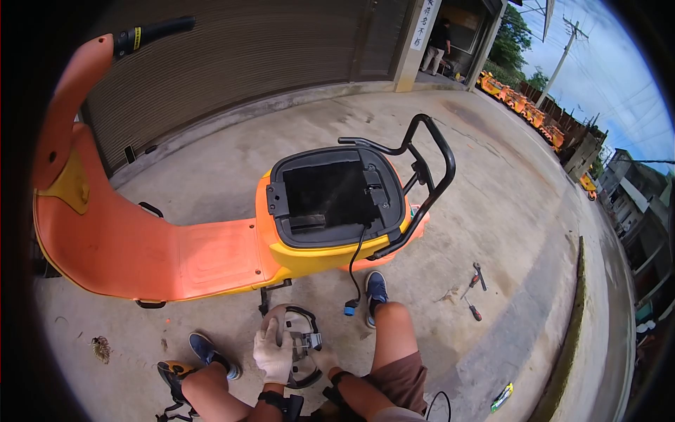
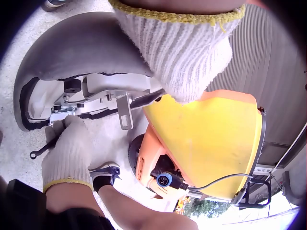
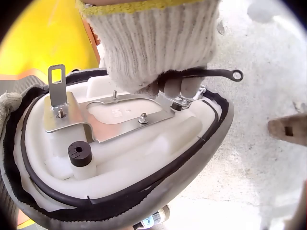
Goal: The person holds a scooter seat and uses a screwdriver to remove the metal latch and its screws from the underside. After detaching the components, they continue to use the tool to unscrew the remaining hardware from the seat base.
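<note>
A grey scooter seat (image 1: 276,316) (image 2: 91,48) (image 3: 192,165) shows its white underside, with a metal bracket (image 2: 125,112) (image 3: 103,125) and black rubber stops. My gloved left hand (image 1: 273,355) (image 2: 180,52) (image 3: 9,103) grips the seat's edge, its fingertips partly hidden in the left wrist view. Held in my gloved right hand (image 1: 325,360) (image 2: 69,153) (image 3: 160,48) is a dark wrench (image 2: 39,152) (image 3: 211,73), its ring end sticking out. The right fingers are at a small metal latch (image 1: 313,340) (image 2: 62,114) (image 3: 195,97) near one end of the seat.
Just ahead stands an orange and yellow scooter (image 1: 218,253) with an open compartment (image 1: 327,190) and black rack (image 1: 450,165). A cable with a blue connector (image 1: 349,309) hangs beside it. Tools (image 1: 476,313) lie on the ground at right. A person (image 1: 439,46) stands in the far doorway.
</note>
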Available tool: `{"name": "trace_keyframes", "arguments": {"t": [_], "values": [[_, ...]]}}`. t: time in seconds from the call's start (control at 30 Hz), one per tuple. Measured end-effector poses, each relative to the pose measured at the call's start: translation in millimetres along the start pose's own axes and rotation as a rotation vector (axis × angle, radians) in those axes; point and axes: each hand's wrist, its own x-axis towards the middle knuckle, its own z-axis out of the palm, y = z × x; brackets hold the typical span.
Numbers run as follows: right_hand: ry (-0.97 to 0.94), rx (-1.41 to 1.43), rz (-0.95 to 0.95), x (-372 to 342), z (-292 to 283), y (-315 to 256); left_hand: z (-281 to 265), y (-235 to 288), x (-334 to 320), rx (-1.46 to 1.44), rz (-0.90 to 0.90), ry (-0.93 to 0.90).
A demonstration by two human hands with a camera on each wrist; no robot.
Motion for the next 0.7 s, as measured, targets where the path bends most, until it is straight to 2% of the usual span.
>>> {"name": "trace_keyframes", "arguments": {"t": [0.1, 0.17, 0.2, 0.27, 0.37, 0.4, 0.47, 0.6, 0.67, 0.7], "values": [[-0.005, 0.044, 0.087, -6, -12, -14, -1, 2, -1, -0.03, -0.02, -0.014], [-0.153, 0.122, 0.121, 5, -4, -3, -4, 4, -1, -0.035, -0.001, -0.004], [-0.156, 0.122, 0.119, 13, 6, 8, -5, 5, -1, -0.033, -0.003, -0.002], [-0.252, -0.123, -0.075, 30, 30, 36, -8, 7, 0, -0.07, -0.012, -0.012], [-0.29, -0.081, -0.133, 36, 46, 52, -8, 7, 0, -0.068, -0.025, -0.026], [-0.293, -0.082, -0.136, 26, 35, 36, -7, 6, 0, -0.066, -0.028, -0.023], [-0.427, 0.132, 0.141, -5, 1, -11, -4, 3, -1, -0.044, -0.035, -0.053], [-0.485, 0.301, 0.107, 0, 9, -13, -5, 1, -2, -0.022, -0.024, -0.04], [-0.559, 0.229, 0.244, -9, -10, -34, -8, 4, -1, -0.038, -0.034, -0.045], [-0.563, 0.227, 0.241, -8, -7, -34, -8, 3, -1, -0.036, -0.037, -0.041]]}}
